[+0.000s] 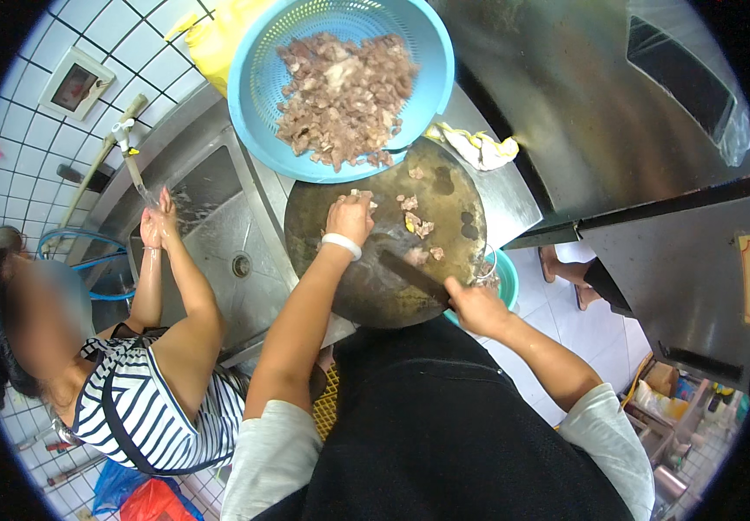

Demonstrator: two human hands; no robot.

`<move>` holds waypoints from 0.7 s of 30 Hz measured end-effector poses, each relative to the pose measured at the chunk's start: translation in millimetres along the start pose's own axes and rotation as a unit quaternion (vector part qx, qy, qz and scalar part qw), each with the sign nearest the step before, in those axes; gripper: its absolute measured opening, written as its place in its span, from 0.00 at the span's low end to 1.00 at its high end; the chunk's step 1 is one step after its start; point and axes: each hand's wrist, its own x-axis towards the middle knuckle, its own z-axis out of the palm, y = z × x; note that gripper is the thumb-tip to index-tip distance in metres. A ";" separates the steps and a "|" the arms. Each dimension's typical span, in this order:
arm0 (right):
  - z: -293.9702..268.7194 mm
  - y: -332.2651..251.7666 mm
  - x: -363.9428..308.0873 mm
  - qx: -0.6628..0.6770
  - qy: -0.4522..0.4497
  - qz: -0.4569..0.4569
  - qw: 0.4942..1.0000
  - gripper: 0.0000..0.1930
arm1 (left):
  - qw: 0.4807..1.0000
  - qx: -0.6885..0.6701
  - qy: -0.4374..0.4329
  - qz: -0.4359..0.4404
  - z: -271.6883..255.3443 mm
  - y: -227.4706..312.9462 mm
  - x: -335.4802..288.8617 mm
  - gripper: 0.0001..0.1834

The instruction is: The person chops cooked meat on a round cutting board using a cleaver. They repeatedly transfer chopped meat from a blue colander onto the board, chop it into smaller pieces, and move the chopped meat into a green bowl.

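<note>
A round, dark, worn chopping board (366,300) lies before me. My left hand (351,219), with a white band at the wrist, is closed at the board's upper left on a piece of meat (373,205) that mostly hides under the fingers. My right hand (479,309) grips a cleaver (416,280) by its handle at the near right edge, its blade over the board and pointing left. Several small chunks of meat (423,228) lie scattered right of the left hand. Beyond the board stands a blue colander (244,122) with a heap of chopped meat (340,95) inside.
At left, another person's hands (158,221) are under a running tap (123,130) over a steel sink (262,286). A green basin (508,280) sits below the board's right edge. A white and yellow cloth (479,149) lies behind. Someone's legs (579,273) show at right, near steel cabinets (531,113).
</note>
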 end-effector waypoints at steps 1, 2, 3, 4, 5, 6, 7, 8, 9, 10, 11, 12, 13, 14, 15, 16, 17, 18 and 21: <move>-0.6 9.6 1.1 0.018 0.016 0.002 1.000 0.17 | 0.999 -0.038 0.014 0.004 3.9 -3.2 -5.7 0.14; -5.0 14.0 -1.3 0.044 0.028 0.022 0.998 0.16 | 0.996 -0.079 0.025 0.014 1.8 2.7 -9.3 0.13; -8.6 16.2 -6.4 0.069 0.038 0.041 0.996 0.14 | 0.992 -0.120 0.035 0.021 -4.9 11.8 -16.7 0.12; -3.3 23.3 -7.8 0.106 0.059 0.034 0.992 0.14 | 0.987 -0.157 -0.039 -0.003 -14.0 21.8 -29.4 0.10; -3.7 23.7 -9.4 0.111 0.066 0.036 0.991 0.14 | 0.970 -0.232 -0.072 0.008 -20.8 32.6 -48.2 0.10; -2.1 21.6 -10.1 0.117 0.069 0.039 0.990 0.14 | 0.969 -0.230 -0.083 0.032 -18.3 37.6 -69.2 0.10; -0.9 19.7 -9.4 0.123 0.072 0.042 0.989 0.14 | 0.967 -0.229 -0.094 0.056 -13.8 41.1 -87.8 0.11; 0.9 18.7 -8.4 0.098 0.074 0.038 0.992 0.14 | 0.976 -0.204 -0.054 0.055 -5.6 44.0 -106.3 0.12; 2.1 16.1 -9.5 0.071 0.072 0.034 0.994 0.14 | 0.983 -0.176 -0.008 0.055 2.4 44.0 -116.0 0.13; 2.0 12.9 -11.9 0.043 0.071 0.030 0.996 0.15 | 0.987 -0.146 0.038 0.056 9.3 44.2 -126.9 0.14; -0.4 9.2 -12.8 0.015 0.072 0.025 0.997 0.15 | 0.985 -0.166 0.049 0.025 8.2 48.7 -133.3 0.14; -3.1 4.0 -15.6 -0.011 0.064 0.022 0.998 0.17 | 0.981 -0.186 0.062 -0.008 6.7 56.1 -139.5 0.15; -8.1 -3.7 -19.0 -0.028 0.054 0.011 0.998 0.16 | 0.975 -0.206 0.075 -0.041 5.7 62.7 -142.5 0.15; -14.5 -13.0 -22.8 -0.045 0.046 -0.001 0.998 0.15 | 0.973 -0.208 0.102 -0.026 1.3 70.0 -140.9 0.14; -21.4 -22.1 -24.1 -0.062 0.037 -0.013 0.997 0.15 | 0.973 -0.203 0.109 -0.021 5.5 70.3 -140.6 0.13; -27.4 -30.4 -23.7 -0.081 0.021 -0.036 0.996 0.13 | 0.973 -0.199 0.116 -0.015 12.7 68.7 -141.3 0.13; -24.0 -31.8 -20.7 -0.086 0.014 -0.050 0.995 0.11 | 0.973 -0.196 0.124 -0.008 16.7 67.6 -138.8 0.12; -17.0 -31.1 -19.3 -0.093 0.006 -0.046 0.995 0.11 | 0.975 -0.189 0.111 -0.020 19.5 66.6 -138.2 0.10; -7.4 -34.2 0.1 -0.077 0.005 -0.054 0.996 0.10 | 0.975 -0.188 0.120 0.009 24.4 67.9 -139.7 0.08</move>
